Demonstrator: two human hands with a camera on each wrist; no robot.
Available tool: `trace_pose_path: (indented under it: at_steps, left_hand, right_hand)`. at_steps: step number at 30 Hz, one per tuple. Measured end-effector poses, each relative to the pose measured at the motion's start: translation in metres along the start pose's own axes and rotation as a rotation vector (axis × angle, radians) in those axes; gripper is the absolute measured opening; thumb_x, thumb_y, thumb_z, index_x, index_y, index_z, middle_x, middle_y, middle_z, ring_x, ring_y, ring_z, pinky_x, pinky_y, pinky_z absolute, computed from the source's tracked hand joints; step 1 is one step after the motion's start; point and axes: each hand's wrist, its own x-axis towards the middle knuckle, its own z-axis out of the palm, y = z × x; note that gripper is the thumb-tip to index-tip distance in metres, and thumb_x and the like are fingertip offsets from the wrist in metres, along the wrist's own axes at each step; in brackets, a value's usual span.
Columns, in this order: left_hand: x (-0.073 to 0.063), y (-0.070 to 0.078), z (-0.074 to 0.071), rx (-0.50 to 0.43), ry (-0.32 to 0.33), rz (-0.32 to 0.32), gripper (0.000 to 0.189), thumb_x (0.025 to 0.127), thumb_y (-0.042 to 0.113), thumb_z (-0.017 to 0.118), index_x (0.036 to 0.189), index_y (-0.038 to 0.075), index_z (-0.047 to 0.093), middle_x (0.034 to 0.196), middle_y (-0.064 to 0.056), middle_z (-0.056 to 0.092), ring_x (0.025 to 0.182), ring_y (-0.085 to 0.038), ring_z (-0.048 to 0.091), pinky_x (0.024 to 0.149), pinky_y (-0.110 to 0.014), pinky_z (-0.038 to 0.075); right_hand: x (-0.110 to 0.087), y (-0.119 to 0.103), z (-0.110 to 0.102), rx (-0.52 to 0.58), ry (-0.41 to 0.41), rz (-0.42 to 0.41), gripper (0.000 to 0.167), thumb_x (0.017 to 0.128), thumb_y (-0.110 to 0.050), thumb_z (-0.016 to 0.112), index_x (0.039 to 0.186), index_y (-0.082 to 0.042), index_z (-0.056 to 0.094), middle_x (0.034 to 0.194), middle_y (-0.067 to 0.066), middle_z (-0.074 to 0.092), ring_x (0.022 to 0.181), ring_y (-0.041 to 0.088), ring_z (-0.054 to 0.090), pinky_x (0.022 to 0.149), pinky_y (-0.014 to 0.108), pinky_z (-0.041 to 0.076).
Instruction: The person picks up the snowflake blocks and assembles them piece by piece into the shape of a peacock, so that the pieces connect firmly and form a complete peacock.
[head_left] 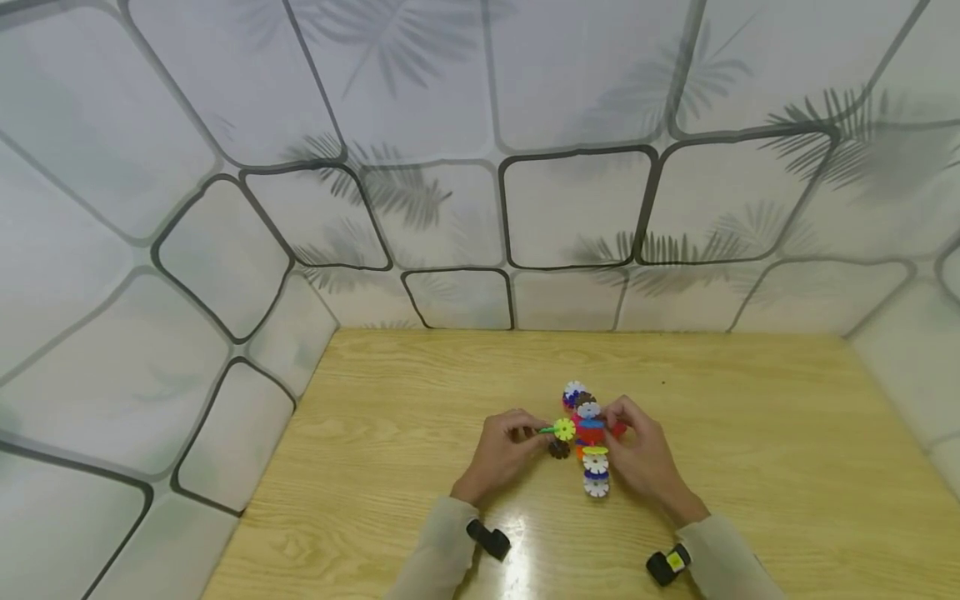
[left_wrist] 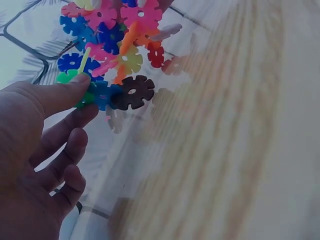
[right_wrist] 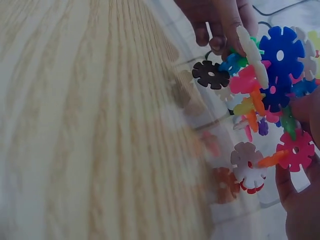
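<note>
A colourful build of slotted, flower-shaped plastic discs (head_left: pixel 596 462) is held between both hands over the table. My left hand (head_left: pixel 501 454) pinches a green disc (left_wrist: pixel 65 76) at its left side between thumb and index finger, the other fingers loosely bent. Beside that pinch, in the left wrist view, hangs a dark brown disc (left_wrist: pixel 135 92). My right hand (head_left: pixel 641 454) grips the build's right side, close to a pink disc (right_wrist: pixel 296 151). Large blue discs (right_wrist: pixel 282 50) and a white disc (right_wrist: pixel 252 57) stand out in the right wrist view. Fingers partly hide the build's middle.
The build is above a light wood-grain table (head_left: pixel 375 375). Behind and to the left rises a pale wall covering (head_left: pixel 450 208) with dark outlines and leaf prints. Black straps with small devices sit at the left wrist (head_left: pixel 487 540) and right wrist (head_left: pixel 667 565).
</note>
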Motion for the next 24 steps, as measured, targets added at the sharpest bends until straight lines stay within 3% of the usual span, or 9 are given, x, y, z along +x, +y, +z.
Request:
trace_pose_path:
  at_steps: [5, 12, 16, 24]
  left_hand:
    - [0.0001, -0.0005, -0.0005, -0.004, -0.007, 0.013, 0.007, 0.097, 0.014, 0.084, 0.103, 0.011, 0.086, 0.093, -0.006, 0.08, 0.073, 0.002, 0.054, 0.068, -0.017, 0.047]
    - [0.0007, 0.0073, -0.0005, 0.068, -0.013, 0.04, 0.006, 0.097, 0.014, 0.083, 0.102, 0.011, 0.086, 0.094, -0.004, 0.079, 0.079, 0.002, 0.056, 0.071, -0.017, 0.05]
    - [0.0015, 0.0087, 0.0021, 0.093, 0.006, 0.067, 0.004, 0.097, 0.012, 0.084, 0.099, 0.011, 0.086, 0.092, -0.004, 0.079, 0.078, 0.002, 0.057, 0.07, -0.017, 0.05]
    - [0.0024, 0.0058, 0.0089, 0.053, 0.051, 0.101, 0.004, 0.093, 0.011, 0.087, 0.093, 0.007, 0.085, 0.087, -0.004, 0.078, 0.075, 0.002, 0.057, 0.068, -0.016, 0.049]
  right_hand:
    - [-0.0011, -0.0002, -0.0005, -0.013, 0.01, 0.02, 0.034, 0.091, 0.021, 0.068, 0.093, -0.01, 0.054, 0.115, 0.007, 0.08, 0.114, 0.005, 0.07, 0.102, 0.008, 0.048]
    - [-0.0021, 0.0027, 0.0009, -0.024, 0.008, 0.043, 0.035, 0.091, 0.02, 0.068, 0.092, -0.011, 0.053, 0.115, 0.008, 0.081, 0.114, 0.014, 0.073, 0.102, 0.006, 0.046]
    - [-0.0035, 0.0047, 0.0026, 0.008, 0.025, 0.027, 0.036, 0.089, 0.021, 0.069, 0.089, -0.011, 0.051, 0.113, 0.01, 0.082, 0.114, 0.01, 0.073, 0.102, 0.005, 0.047]
    - [-0.0058, 0.0024, 0.0053, 0.069, 0.05, 0.029, 0.038, 0.089, 0.023, 0.067, 0.083, -0.008, 0.046, 0.112, 0.013, 0.082, 0.112, 0.002, 0.072, 0.1, 0.005, 0.049]
